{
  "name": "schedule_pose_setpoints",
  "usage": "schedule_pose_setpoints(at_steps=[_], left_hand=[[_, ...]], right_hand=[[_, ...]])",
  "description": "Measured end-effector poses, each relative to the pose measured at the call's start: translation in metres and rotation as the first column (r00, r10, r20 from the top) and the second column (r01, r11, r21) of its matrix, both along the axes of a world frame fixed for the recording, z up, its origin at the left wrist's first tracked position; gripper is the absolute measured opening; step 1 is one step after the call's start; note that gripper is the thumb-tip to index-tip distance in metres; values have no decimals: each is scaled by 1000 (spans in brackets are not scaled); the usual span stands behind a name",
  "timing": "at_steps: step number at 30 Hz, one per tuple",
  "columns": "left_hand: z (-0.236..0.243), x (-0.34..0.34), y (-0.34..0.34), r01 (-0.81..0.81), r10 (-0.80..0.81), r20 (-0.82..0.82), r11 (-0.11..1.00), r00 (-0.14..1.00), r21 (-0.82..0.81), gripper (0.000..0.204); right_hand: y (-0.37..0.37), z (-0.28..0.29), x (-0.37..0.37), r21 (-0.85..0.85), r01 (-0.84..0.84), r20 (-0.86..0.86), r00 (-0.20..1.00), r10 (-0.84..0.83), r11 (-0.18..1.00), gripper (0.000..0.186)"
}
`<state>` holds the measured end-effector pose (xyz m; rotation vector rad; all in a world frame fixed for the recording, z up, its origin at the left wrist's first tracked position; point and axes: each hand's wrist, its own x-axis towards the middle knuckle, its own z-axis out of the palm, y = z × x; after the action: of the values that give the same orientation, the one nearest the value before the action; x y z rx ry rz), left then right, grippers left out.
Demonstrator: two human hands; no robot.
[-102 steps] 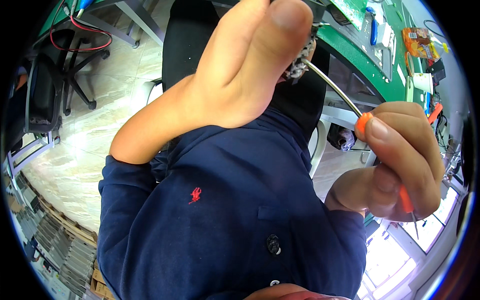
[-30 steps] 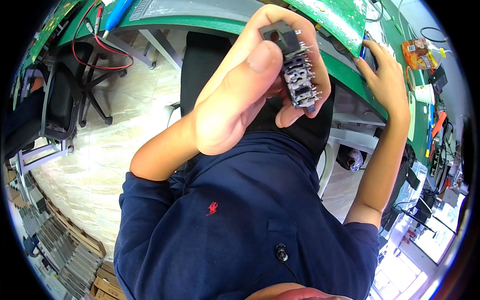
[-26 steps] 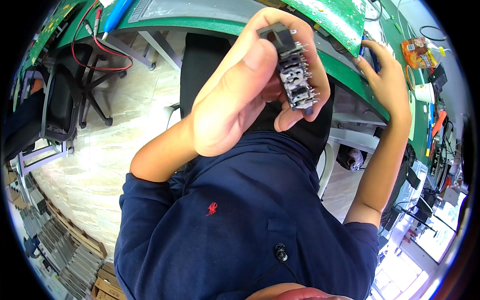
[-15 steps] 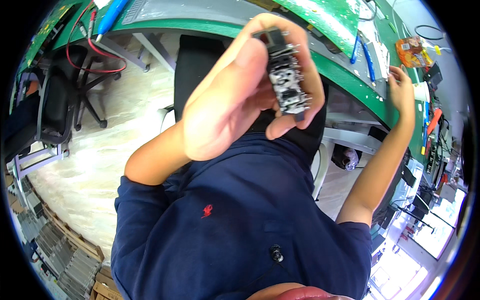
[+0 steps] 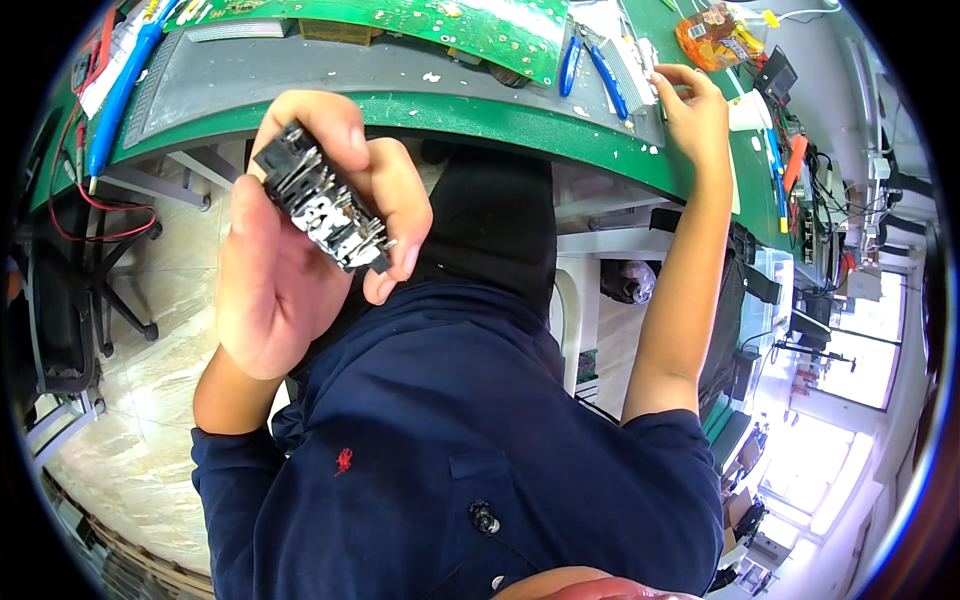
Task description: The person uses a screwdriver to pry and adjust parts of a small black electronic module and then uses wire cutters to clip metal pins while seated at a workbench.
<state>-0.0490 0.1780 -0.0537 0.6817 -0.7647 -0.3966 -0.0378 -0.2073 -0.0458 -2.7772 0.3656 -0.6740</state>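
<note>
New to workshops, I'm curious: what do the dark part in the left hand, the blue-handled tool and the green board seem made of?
Dark part: probably matte black plastic plus bare metal, as thin silvery pins stick out.
Blue-handled tool: handles look smooth and evenly coloured, plastic or rubber; I can't tell which.
Green board: likely coated circuit-board laminate, smooth-looking, with pale, solder-like dots.

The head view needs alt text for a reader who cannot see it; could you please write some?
A person's left hand holds a black block with metal pins. The right hand is at a green table, near a blue-handled tool and right of a green circuit board.
</note>
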Motion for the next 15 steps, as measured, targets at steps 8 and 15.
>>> schedule_pose_setpoints(at_steps=[8, 15], left_hand=[[1, 1, 0, -41, 41, -22, 999, 999, -25, 44], [-2, 9, 2, 49, -48, 9, 990, 999, -134, 45]], right_hand=[[-34, 10, 49, -8, -37, -376, 926, 32, 999, 27], [-52, 18, 45, 211, 80, -179, 983, -42, 974, 30]])
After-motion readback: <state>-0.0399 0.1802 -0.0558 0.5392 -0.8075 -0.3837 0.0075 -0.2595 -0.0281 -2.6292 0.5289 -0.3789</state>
